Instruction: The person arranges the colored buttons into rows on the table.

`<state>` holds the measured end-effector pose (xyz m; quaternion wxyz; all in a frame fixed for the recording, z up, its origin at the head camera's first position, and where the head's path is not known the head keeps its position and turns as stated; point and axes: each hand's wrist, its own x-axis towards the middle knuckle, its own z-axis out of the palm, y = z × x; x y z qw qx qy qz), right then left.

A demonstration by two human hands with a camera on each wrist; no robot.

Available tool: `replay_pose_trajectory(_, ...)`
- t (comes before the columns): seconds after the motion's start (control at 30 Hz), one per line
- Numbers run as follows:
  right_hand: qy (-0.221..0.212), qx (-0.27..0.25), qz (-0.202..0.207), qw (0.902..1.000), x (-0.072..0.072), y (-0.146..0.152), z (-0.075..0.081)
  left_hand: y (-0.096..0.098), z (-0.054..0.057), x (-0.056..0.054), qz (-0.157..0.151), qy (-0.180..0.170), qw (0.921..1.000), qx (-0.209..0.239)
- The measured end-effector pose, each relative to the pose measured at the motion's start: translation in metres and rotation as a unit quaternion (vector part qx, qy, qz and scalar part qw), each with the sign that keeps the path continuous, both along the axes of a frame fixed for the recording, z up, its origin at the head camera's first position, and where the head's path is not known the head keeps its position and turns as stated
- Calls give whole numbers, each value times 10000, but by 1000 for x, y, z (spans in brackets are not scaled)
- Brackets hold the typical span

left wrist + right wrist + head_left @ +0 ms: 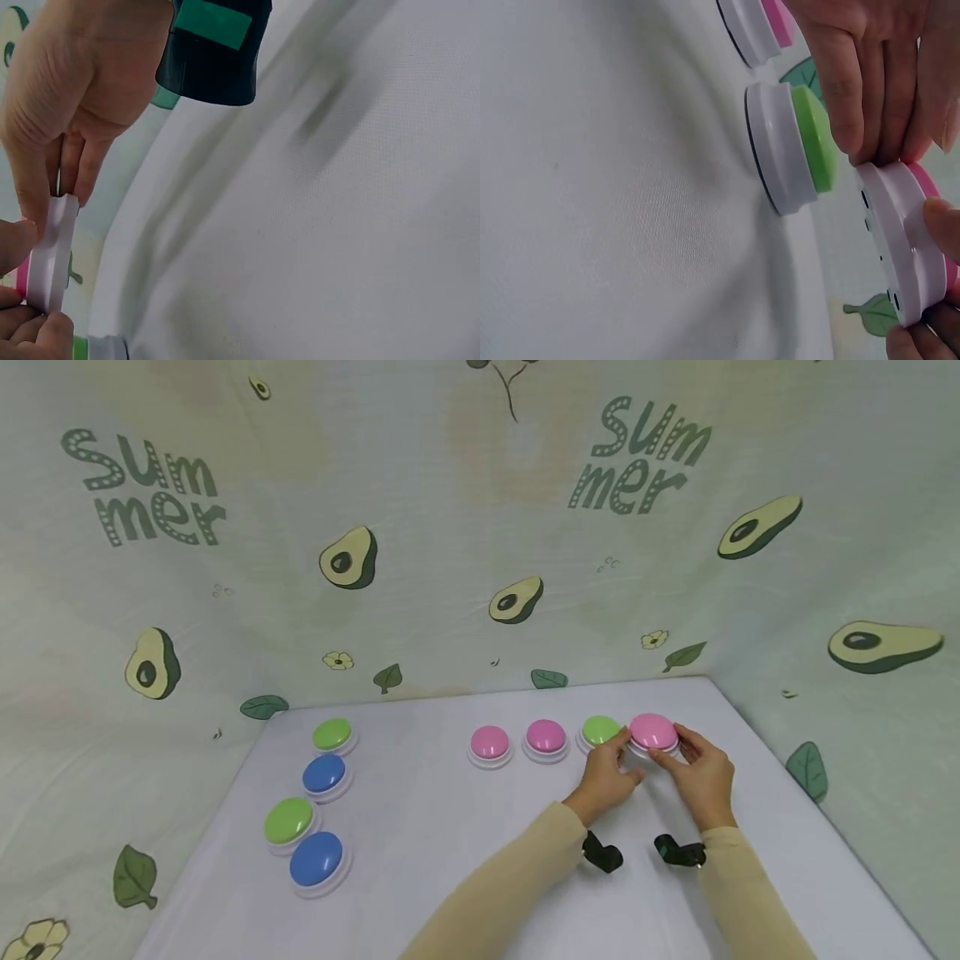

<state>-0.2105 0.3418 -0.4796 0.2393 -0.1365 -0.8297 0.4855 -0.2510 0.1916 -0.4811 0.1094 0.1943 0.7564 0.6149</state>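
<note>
A pink push button with a white base is held between both hands at the right end of the back row. In the right wrist view, the button's underside shows and stands off the white surface. My right hand pinches its right rim with thumb and fingers. My left hand holds the left rim with its fingertips; its thumb looks apart from the button in the head view. Just left of it sits a green button, partly hidden by the left fingers.
Two more pink buttons stand left of the green one on the white table. At the left, green and blue buttons form a column. Dark wrist cameras hang below the wrists. A printed cloth rises behind.
</note>
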Motion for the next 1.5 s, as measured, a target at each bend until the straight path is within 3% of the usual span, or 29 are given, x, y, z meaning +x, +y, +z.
replay_pose_trajectory(0.2, -264, 128, 185, 9994, -9, 8, -3, 8, -1, -1, -258, -410, 9987, 182)
replay_pose_trajectory(0.47, -596, 580, 271, 9962, -20, 22, -11, 19, -9, 0, -440, -515, 9976, 118)
replay_pose_trajectory(0.73, -869, 586, 408, 9937, -25, 29, -17, 29, -14, 1, -320, -613, 9975, -146)
replay_pose_trajectory(1.07, -940, 917, 624, 9894, -37, 34, -25, 31, -18, -6, -228, -549, 9968, -535)
replay_pose_trajectory(1.5, -1028, 986, 715, 9872, -44, 37, -33, 36, -22, -8, -177, -836, 9961, -237)
